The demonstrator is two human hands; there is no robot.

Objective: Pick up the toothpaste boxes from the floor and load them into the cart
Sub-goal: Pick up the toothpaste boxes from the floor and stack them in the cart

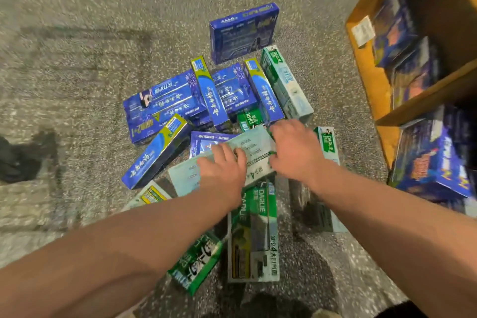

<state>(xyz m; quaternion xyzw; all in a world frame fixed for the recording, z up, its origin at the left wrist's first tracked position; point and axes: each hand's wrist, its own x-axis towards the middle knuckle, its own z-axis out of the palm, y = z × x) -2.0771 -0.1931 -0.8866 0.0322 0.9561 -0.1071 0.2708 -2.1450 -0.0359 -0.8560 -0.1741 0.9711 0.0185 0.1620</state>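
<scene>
Pale box (227, 162): mint-green carton, printed back up, tilted atop the floor pile at centre
Left hand (223, 162): fingers curled over its middle
Right hand (294, 150): gripping its 3 o'clock end
Cart (371, 80): yellow, 2 o'clock; blue boxes (426, 162) inside
</scene>
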